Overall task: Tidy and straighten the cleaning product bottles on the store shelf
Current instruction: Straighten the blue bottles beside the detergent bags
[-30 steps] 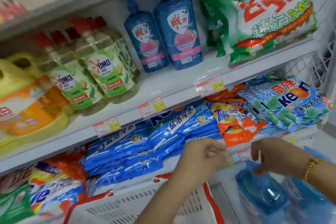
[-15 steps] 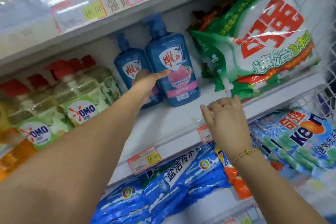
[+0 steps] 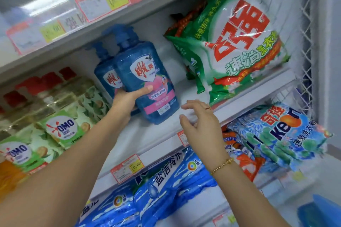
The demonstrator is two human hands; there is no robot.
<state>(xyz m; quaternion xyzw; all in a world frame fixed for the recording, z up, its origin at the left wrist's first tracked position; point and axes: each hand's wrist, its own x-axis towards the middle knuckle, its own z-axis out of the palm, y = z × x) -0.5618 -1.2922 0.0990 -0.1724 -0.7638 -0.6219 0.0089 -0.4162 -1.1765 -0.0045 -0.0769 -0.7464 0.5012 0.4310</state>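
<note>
- Head view: a white shelf (image 3: pixel 160 138) runs across the frame, with flat blue bags (image 3: pixel 166 186) stacked on the level below it.
- A big green-and-white detergent bag (image 3: pixel 239 51) leans at the shelf's right end, against a wire grid.
- OMO bottles (image 3: pixel 62 129) with red caps crowd the left side.
- The front blue pump bottle (image 3: pixel 145 61) sits mid-shelf, overlapping a second blue pump bottle (image 3: pixel 104 75) behind it; whether its base rests on the shelf cannot be told.
- The left hand (image 3: pixel 129 98) grasps the front bottle low down, thumb across its label.
- The right hand (image 3: pixel 201 123) hovers just right of that bottle's base, fingers loose and spread, holding nothing.
- A gold bracelet (image 3: pixel 222 166) circles the right wrist.
</note>
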